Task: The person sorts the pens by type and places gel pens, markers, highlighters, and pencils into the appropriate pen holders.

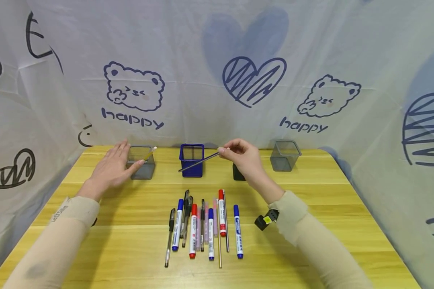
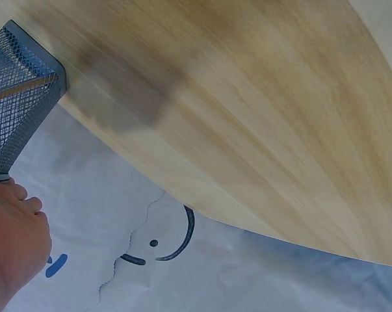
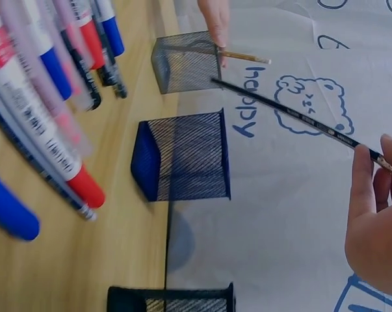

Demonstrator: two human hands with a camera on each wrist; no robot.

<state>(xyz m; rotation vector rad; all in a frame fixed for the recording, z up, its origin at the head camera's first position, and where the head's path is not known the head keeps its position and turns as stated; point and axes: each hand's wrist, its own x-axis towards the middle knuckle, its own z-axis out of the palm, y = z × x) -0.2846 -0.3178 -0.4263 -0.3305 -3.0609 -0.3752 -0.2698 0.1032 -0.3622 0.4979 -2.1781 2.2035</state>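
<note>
My right hand (image 1: 244,158) pinches a dark pencil (image 1: 199,162) near its upper end, between thumb and fingertips. The pencil slants down to the left and crosses in front of the blue mesh pen holder (image 1: 192,168). At the left, my left hand (image 1: 112,164) rests against the grey mesh pen holder (image 1: 143,171), fingers extended along its left side and thumb across its front. A yellow pencil (image 3: 244,57) leans inside that holder, its white end sticking out past the rim. The right hand partly hides a black pen holder (image 1: 238,172).
Another grey mesh pen holder (image 1: 285,155) stands at the back right. Red markers (image 1: 193,230), blue markers (image 1: 238,233), black pens (image 1: 170,237) and several other slim pens lie mid-table. A patterned cloth (image 1: 188,80) hangs behind the table's back edge.
</note>
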